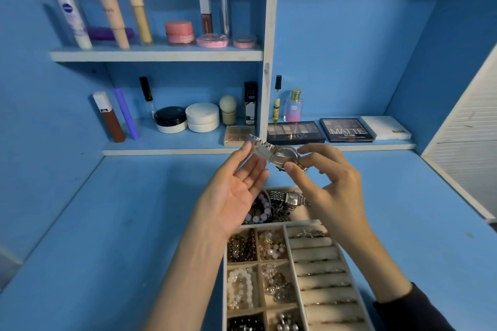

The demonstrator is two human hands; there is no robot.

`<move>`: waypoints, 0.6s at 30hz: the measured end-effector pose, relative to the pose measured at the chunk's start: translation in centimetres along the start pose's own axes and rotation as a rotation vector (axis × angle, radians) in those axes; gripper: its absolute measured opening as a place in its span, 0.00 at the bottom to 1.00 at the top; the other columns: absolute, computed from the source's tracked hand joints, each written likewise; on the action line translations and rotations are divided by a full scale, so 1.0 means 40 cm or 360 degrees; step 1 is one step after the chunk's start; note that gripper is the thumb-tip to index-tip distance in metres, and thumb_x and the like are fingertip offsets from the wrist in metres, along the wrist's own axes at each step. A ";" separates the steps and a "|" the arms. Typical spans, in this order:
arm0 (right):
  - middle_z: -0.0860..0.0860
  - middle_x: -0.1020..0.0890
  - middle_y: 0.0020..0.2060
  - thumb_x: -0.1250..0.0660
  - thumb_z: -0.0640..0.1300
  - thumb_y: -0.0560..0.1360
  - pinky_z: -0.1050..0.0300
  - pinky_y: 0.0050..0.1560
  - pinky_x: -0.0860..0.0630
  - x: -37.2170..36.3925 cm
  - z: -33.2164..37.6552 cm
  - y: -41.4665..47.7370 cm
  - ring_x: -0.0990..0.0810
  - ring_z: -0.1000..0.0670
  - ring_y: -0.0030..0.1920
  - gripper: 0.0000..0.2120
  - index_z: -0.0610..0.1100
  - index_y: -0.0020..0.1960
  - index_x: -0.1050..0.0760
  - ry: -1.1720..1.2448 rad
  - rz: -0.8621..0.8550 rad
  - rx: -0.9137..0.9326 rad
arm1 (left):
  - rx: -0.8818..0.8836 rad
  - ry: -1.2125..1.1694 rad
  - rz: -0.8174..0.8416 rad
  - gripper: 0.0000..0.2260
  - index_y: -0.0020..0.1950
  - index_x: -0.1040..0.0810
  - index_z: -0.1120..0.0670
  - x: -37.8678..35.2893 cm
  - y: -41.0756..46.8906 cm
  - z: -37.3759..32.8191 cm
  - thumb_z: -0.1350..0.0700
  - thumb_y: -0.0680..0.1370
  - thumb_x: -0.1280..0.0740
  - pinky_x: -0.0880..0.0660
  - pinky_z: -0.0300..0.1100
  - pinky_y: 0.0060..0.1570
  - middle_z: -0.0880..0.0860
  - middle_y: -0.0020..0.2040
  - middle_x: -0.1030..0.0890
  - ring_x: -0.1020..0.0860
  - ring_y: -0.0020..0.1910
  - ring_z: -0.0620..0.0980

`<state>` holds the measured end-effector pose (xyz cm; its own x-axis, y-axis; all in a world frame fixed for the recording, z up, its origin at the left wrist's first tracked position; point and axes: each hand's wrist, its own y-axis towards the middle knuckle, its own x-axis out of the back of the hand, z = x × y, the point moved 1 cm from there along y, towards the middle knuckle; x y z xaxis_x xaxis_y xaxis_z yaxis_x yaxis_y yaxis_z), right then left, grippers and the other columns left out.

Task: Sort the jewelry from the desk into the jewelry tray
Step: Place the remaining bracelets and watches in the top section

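Observation:
A silver metal watch point(279, 154) hangs in the air above the far end of the beige jewelry tray point(289, 258). My right hand point(326, 183) pinches its round case between thumb and fingers. My left hand point(236, 185) is palm up, fingers spread, with the fingertips touching the watch's bracelet band. In the tray's top compartment lie a square-faced silver watch point(291, 198) and a purple bead bracelet point(262, 209). Small compartments hold bead bracelets and earrings, and the ring rolls point(320, 274) on the right hold several rings.
The blue desk point(129, 223) stretches left and right of the tray. Behind the hands a low shelf point(172, 152) carries makeup jars, tubes and eyeshadow palettes point(347, 130). An upper shelf point(156, 55) holds more cosmetics. A white slatted panel point(468, 140) stands at the right.

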<state>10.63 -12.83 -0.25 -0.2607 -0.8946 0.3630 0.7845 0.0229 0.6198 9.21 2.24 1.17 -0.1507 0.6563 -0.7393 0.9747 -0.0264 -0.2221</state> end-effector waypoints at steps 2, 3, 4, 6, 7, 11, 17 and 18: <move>0.53 0.22 0.41 0.32 0.46 0.70 0.68 0.46 0.34 0.000 0.000 -0.001 0.27 0.51 0.45 0.10 0.41 0.34 0.25 -0.0089 -0.0108 0.0099 | -0.0057 0.0018 0.0016 0.07 0.43 0.19 0.55 0.000 0.000 -0.004 0.57 0.67 0.31 0.22 0.34 0.39 0.50 0.37 0.20 0.21 0.36 0.43; 0.52 0.23 0.39 0.32 0.45 0.70 0.68 0.46 0.35 0.000 -0.001 -0.001 0.28 0.50 0.44 0.10 0.41 0.33 0.25 -0.0120 -0.0148 0.0119 | -0.0093 0.0051 0.0024 0.07 0.43 0.19 0.55 0.000 0.000 -0.004 0.57 0.67 0.31 0.22 0.34 0.40 0.49 0.37 0.20 0.21 0.37 0.43; 0.52 0.24 0.38 0.32 0.45 0.70 0.67 0.46 0.35 -0.001 0.000 0.000 0.30 0.49 0.43 0.10 0.41 0.33 0.26 -0.0137 -0.0178 0.0123 | -0.0123 0.0102 0.0028 0.08 0.43 0.19 0.55 -0.001 0.000 -0.003 0.57 0.66 0.31 0.22 0.34 0.41 0.48 0.37 0.19 0.22 0.37 0.43; 0.51 0.27 0.38 0.31 0.44 0.70 0.67 0.45 0.35 -0.001 -0.001 0.001 0.30 0.49 0.42 0.09 0.42 0.33 0.26 -0.0126 -0.0208 0.0089 | -0.0146 0.0213 0.0024 0.10 0.45 0.19 0.54 -0.003 -0.001 0.002 0.55 0.65 0.31 0.23 0.35 0.42 0.47 0.37 0.20 0.22 0.38 0.42; 0.51 0.27 0.37 0.31 0.44 0.70 0.66 0.44 0.35 0.001 -0.002 0.001 0.30 0.49 0.42 0.09 0.43 0.34 0.26 -0.0100 -0.0202 0.0059 | -0.0145 0.0256 0.0023 0.10 0.45 0.19 0.53 -0.005 -0.002 0.006 0.54 0.65 0.31 0.25 0.35 0.42 0.46 0.37 0.20 0.23 0.39 0.42; 0.51 0.26 0.37 0.33 0.49 0.72 0.66 0.44 0.35 0.005 0.005 -0.004 0.29 0.48 0.43 0.10 0.47 0.34 0.26 0.0002 -0.0107 -0.0003 | -0.0101 0.0378 0.0045 0.11 0.44 0.19 0.53 -0.014 -0.005 0.025 0.53 0.63 0.30 0.28 0.37 0.45 0.47 0.37 0.21 0.25 0.39 0.43; 0.56 0.22 0.35 0.34 0.49 0.73 0.69 0.42 0.35 -0.006 0.029 -0.009 0.29 0.53 0.44 0.08 0.48 0.39 0.19 0.0115 0.0031 -0.0112 | -0.0122 0.0384 -0.0016 0.07 0.40 0.17 0.54 -0.019 -0.001 0.051 0.52 0.66 0.30 0.25 0.41 0.48 0.50 0.37 0.19 0.22 0.39 0.46; 0.57 0.22 0.34 0.34 0.48 0.73 0.70 0.41 0.35 -0.008 0.028 -0.009 0.29 0.53 0.43 0.07 0.50 0.38 0.19 0.0183 0.0056 -0.0184 | -0.0148 0.0407 0.0000 0.07 0.40 0.17 0.55 -0.021 -0.002 0.054 0.54 0.67 0.30 0.26 0.41 0.48 0.51 0.37 0.18 0.21 0.39 0.46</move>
<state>9.79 -12.06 0.20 -0.1713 -0.9393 0.2971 0.8531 0.0094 0.5216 8.90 0.07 0.42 -0.1154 0.8257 -0.5522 0.9874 0.0350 -0.1541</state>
